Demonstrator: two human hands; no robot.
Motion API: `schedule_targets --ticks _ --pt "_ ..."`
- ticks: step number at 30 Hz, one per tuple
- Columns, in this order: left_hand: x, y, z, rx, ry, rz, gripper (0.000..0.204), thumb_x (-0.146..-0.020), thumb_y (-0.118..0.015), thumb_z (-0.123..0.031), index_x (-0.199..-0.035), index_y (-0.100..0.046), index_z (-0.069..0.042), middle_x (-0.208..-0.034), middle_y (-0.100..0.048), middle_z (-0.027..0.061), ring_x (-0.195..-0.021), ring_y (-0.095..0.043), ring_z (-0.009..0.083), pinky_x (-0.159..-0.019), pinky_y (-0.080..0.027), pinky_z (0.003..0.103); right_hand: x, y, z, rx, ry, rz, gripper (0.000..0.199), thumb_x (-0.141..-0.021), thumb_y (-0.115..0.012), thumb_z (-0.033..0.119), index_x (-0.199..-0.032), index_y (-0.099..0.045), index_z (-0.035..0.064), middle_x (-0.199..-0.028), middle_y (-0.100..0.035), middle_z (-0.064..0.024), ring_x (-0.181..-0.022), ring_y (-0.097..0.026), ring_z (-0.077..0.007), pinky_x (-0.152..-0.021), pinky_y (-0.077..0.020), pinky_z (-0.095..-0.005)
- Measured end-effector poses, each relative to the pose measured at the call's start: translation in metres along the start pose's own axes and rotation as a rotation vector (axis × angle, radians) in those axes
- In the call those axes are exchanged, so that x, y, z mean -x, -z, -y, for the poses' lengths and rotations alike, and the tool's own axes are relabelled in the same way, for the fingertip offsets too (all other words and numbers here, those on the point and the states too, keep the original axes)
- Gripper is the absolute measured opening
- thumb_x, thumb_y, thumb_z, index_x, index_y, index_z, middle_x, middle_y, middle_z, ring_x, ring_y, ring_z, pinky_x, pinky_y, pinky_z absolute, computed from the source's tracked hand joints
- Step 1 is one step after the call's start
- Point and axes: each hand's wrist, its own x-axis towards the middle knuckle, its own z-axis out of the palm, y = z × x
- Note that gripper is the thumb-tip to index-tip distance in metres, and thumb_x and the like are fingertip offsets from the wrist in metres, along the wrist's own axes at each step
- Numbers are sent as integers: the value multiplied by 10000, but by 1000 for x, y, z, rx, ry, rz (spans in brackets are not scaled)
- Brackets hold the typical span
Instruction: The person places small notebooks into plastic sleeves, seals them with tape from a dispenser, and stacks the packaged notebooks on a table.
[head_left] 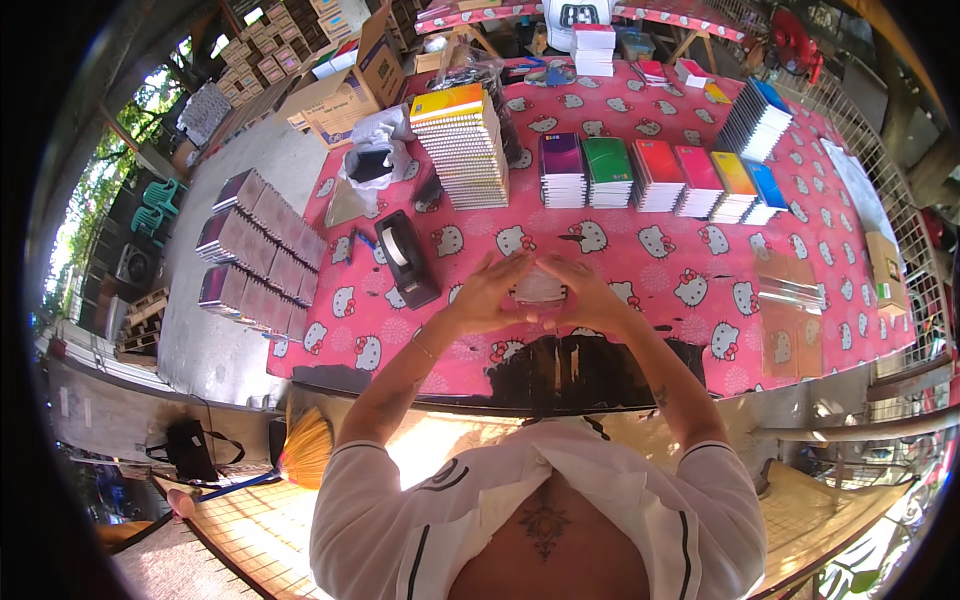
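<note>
Close to the table's front edge, my left hand [490, 294] and my right hand [590, 292] are cupped around a small stack of notebooks [540, 288], one on each side. The fingertips come together at its far edge and the thumbs at its near edge. Only its pale middle shows between my palms; its cover colour is hidden. Left of my left hand stands a black tape dispenser [408, 262]. Beyond my hands runs a row of notebook stacks: purple [562, 170], green [608, 172], red [657, 176], pink [698, 181], yellow [734, 187] and blue [768, 192].
A tall stack of spiral notebooks [460, 145] stands beyond the dispenser, near an open carton [350, 100]. Wrapped notebook bundles [262, 250] fill the left edge. Clear plastic sleeves [790, 310] lie at right. Another person [575, 22] is at the far side.
</note>
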Motion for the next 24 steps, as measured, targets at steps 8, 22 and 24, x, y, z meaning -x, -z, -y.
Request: schedule_targets --ticks 8,22,24 --pt "-2 -2 -14 298 291 87 293 -838 -746 -149 -1128 -723 -124 -1195 -669 127 -1021 -675 267 -836 -556 388 11 -13 -5 112 56 -75 332 -820 -746 135 -1135 -654 82 -1096 -641 -83 -1060 -597 -315 -878 -492 -454" --pt "-35 -19 39 735 768 244 493 -811 -838 -340 -1131 -617 -36 -922 -676 89 -879 -652 214 -755 -526 347 3 -43 -36 -611 -462 -189 461 -840 -752 100 -1239 -526 61 -1134 -549 -117 -948 -608 -227 -835 -515 -375" --pt "-30 -21 30 730 773 -100 522 -816 -839 -359 -1153 -624 -24 -963 -671 85 -908 -641 203 -763 -525 346 6 -43 -42 -673 -537 -233 454 -836 -751 79 -1234 -534 64 -1114 -538 -96 -937 -590 -189 -821 -510 -338"
